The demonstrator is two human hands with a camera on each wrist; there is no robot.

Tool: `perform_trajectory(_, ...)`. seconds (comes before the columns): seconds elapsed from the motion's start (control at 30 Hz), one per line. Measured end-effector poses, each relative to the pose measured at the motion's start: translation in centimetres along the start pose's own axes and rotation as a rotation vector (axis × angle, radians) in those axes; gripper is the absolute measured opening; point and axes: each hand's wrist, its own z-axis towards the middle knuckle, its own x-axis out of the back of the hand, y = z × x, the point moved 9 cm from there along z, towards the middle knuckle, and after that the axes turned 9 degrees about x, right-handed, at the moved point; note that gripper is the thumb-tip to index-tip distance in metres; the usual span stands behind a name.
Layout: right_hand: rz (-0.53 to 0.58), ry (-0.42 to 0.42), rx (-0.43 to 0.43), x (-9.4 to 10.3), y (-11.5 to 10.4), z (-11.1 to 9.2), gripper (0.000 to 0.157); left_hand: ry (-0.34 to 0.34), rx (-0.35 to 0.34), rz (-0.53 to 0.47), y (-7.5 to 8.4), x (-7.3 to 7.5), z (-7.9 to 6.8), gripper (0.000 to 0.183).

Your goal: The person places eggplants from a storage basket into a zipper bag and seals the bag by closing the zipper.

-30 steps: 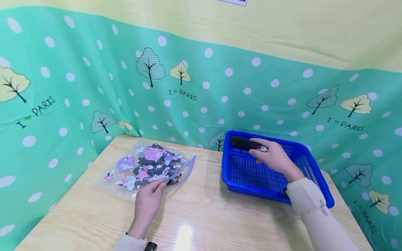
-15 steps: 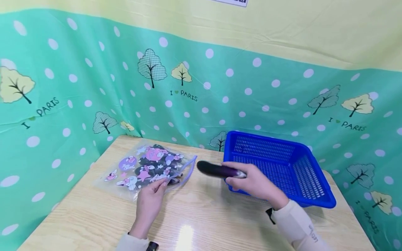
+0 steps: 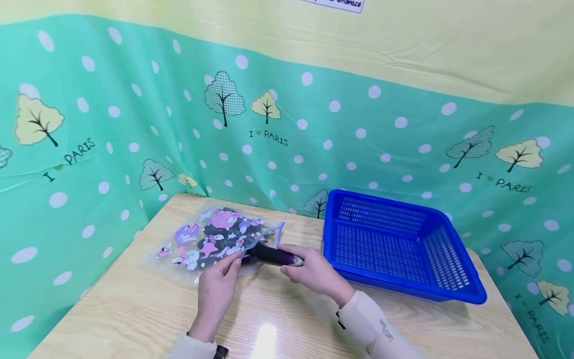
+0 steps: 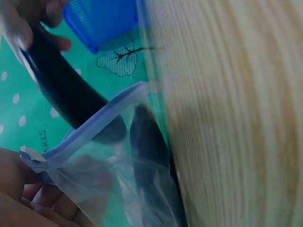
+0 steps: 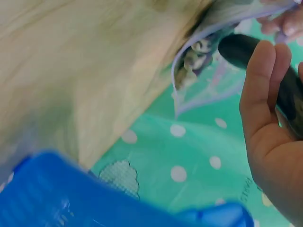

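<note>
A clear zip bag (image 3: 186, 249) with cartoon prints lies on the table, and dark eggplants (image 4: 150, 156) show through its film. My left hand (image 3: 218, 286) pinches the near edge of the bag's mouth, where a purple zip strip (image 4: 97, 120) runs along the opening. In my right hand (image 3: 316, 271) I grip another eggplant (image 3: 274, 256) by its stem end. Its rounded far end is inside the mouth of the bag in the left wrist view. Stem ends of the bagged eggplants face the opening in the right wrist view.
A blue plastic basket (image 3: 405, 288) with perforated walls stands on the right of the wooden table (image 3: 148, 319). A green and yellow printed curtain (image 3: 341, 134) hangs behind the table and along its sides.
My right hand has carried the eggplant from over the basket leftward to the bag, and its tip has entered the mouth. The left hand keeps its pinch on the bag's edge.
</note>
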Motion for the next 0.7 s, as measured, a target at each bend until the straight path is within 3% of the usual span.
perform_trajectory(0.17,0.006,0.075,0.012,-0.7,0.7,2.2,0.051,0.027,-0.046,-0.039,0.5,0.2,-0.3,0.022)
perform_trajectory(0.3,0.045,0.104,0.010,-0.8,1.3,3.3,0.050,-0.001,-0.028,-0.079,0.3,-0.1,-0.4,0.022)
perform_trajectory(0.4,0.106,0.104,-0.003,-0.9,1.7,3.8,0.048,-0.011,-0.021,-0.088,0.3,-0.2,-0.4,0.022)
perform_trajectory(0.53,0.186,0.100,-0.007,-1.0,1.9,4.4,0.043,0.024,-0.052,-0.051,0.7,0.1,-0.3,0.022)
perform_trajectory(0.7,0.194,0.067,0.006,-2.0,2.4,5.5,0.043,0.035,-0.059,-0.022,0.7,0.4,-0.3,0.022)
